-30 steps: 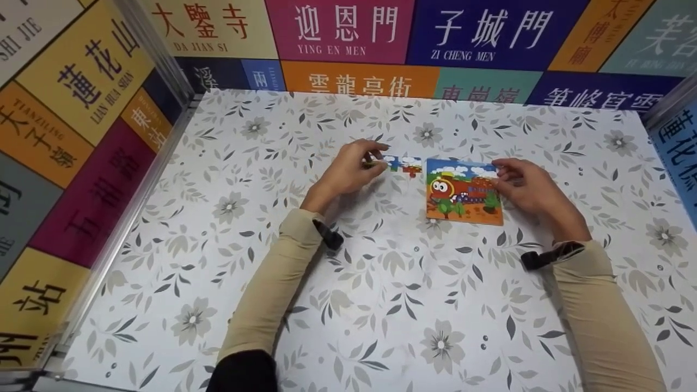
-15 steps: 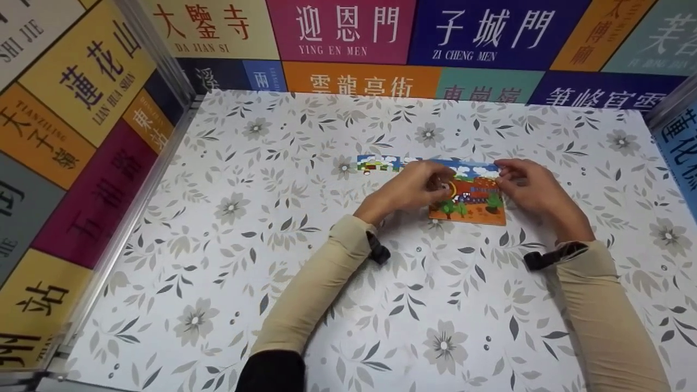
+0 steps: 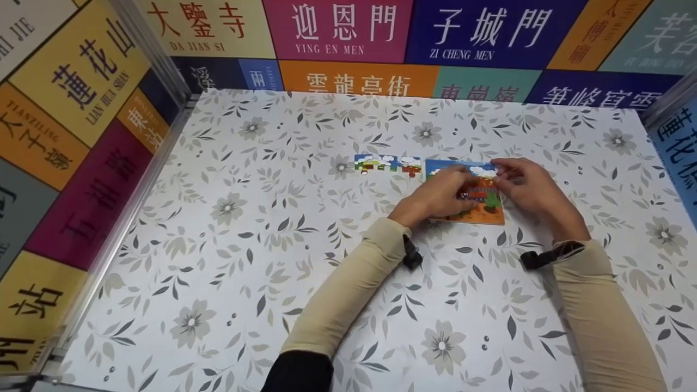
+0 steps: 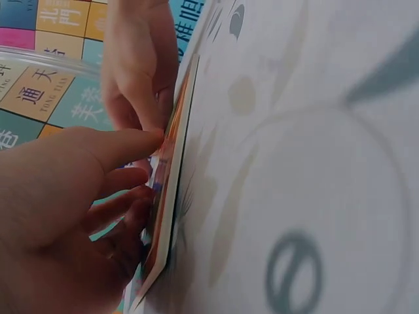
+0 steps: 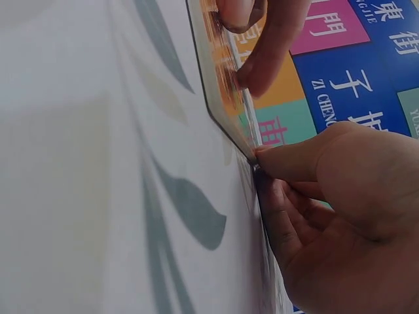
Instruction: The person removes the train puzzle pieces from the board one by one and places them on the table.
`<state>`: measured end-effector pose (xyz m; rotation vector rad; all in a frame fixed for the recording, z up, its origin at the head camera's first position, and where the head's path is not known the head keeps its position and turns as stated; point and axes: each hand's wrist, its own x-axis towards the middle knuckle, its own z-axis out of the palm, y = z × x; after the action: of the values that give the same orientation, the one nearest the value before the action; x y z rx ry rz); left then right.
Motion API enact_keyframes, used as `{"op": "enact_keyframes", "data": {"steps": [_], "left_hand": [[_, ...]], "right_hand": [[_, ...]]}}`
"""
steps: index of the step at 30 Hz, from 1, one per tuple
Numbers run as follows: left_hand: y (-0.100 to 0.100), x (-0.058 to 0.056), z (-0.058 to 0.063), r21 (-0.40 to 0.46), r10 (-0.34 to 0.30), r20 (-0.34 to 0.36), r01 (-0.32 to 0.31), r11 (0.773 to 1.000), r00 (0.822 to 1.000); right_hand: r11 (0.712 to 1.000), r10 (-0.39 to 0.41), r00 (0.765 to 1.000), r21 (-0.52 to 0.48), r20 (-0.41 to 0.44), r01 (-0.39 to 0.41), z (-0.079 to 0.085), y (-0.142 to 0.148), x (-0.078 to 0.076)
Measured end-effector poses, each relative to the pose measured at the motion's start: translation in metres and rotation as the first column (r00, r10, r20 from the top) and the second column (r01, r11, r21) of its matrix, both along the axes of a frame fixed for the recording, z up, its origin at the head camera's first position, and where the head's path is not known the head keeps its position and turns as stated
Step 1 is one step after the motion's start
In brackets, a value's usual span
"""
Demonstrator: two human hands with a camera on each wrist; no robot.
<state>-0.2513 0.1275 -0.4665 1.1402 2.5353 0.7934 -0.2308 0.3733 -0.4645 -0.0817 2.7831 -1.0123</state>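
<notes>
A square jigsaw puzzle [image 3: 487, 214] with a cartoon train picture lies flat on the table, its left part hidden under my left hand [image 3: 441, 193]. The thumb and fingers of that hand touch the picture in the left wrist view, with the puzzle's pale edge [image 4: 171, 209] showing beside them. My right hand [image 3: 525, 185] pinches the puzzle's right edge near its upper corner. In the right wrist view, the right thumb [image 5: 281, 160] sits right at the puzzle's corner, the other fingers bent beneath it.
Just left of the puzzle lie a strip of joined jigsaw pieces [image 3: 377, 163] and another piece [image 3: 409, 165] with clouds and red on it. A floral white tabletop [image 3: 218, 261] surrounds everything. Panels [image 3: 348, 30] with large printed characters stand behind and at both sides.
My left hand has moved right, from the loose jigsaw pieces onto the middle of the puzzle, uncovering those pieces. The right hand has stayed at the puzzle's right edge.
</notes>
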Motion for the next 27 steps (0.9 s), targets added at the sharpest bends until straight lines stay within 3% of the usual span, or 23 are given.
{"op": "enact_keyframes", "data": {"steps": [10, 21, 27], "left_hand": [[0.0074, -0.0004, -0.0020, -0.016, 0.094, 0.015, -0.094, 0.995, 0.995], [0.0101, -0.0039, 0.0018, -0.033, 0.059, 0.021, -0.058, 0.998, 0.998], [0.0117, -0.0034, 0.0021, -0.030, 0.072, 0.041, -0.070, 0.997, 0.997]], "right_hand": [[1.000, 0.005, 1.000, -0.019, 0.019, -0.004, -0.0004, 0.0017, -0.0010], [1.000, 0.003, 1.000, -0.009, 0.006, -0.003, -0.0017, 0.0018, -0.0015], [0.999, -0.002, 1.000, -0.033, 0.024, 0.002, -0.0021, 0.0025, -0.0020]]}}
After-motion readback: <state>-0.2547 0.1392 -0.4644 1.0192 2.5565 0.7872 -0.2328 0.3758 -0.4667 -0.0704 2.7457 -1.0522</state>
